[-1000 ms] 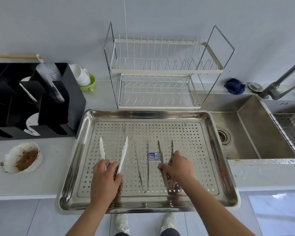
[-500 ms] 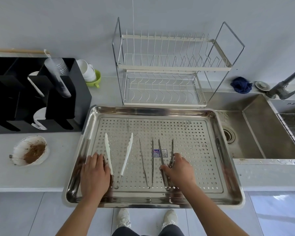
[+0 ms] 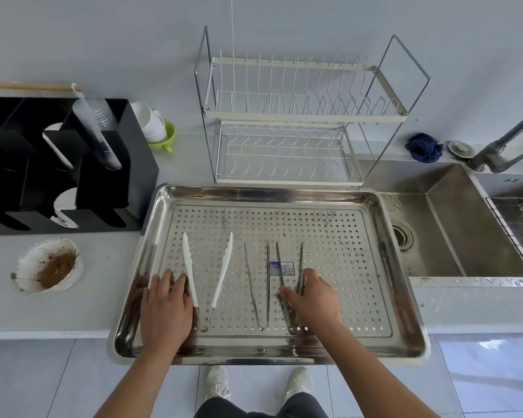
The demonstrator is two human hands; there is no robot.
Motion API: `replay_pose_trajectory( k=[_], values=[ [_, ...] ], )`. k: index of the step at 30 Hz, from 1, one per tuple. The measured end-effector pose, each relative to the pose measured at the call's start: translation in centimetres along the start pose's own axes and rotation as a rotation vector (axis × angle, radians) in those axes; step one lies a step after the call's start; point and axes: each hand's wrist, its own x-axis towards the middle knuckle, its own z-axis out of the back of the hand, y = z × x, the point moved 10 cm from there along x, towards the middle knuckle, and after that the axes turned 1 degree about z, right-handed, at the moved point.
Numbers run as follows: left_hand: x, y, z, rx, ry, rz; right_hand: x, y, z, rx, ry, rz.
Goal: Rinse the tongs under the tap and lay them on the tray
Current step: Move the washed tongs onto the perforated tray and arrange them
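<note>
Step in hand, as judged: settling 3 pairs of tongs side by side on the tray point(image 3: 263, 193). White tongs point(image 3: 222, 267) at 9 o'clock of tray centre, middle tongs point(image 3: 267, 282) at 6 o'clock, labelled tongs point(image 3: 280, 260) at 4 o'clock, all tips toward 12 o'clock. Left hand point(image 3: 166, 306): flat, fingers straight, just beside or touching the white tongs, gripping nothing. Right hand point(image 3: 313, 300): thumb and fingers pinching the labelled tongs. Lower the hinge end fully, then loosen the pinch slowly, preventing the arms from springing into the middle tongs. Rinsed or not: cannot tell
</note>
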Motion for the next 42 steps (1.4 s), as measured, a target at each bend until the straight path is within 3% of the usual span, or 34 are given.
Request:
replay_pose_trajectory(
  k=[42],
  values=[
    [-0.1,0.4,-0.2,-0.018,-0.015,-0.009,-2.1,-0.4,-0.5,0.06,0.049,-0.046]
  ],
)
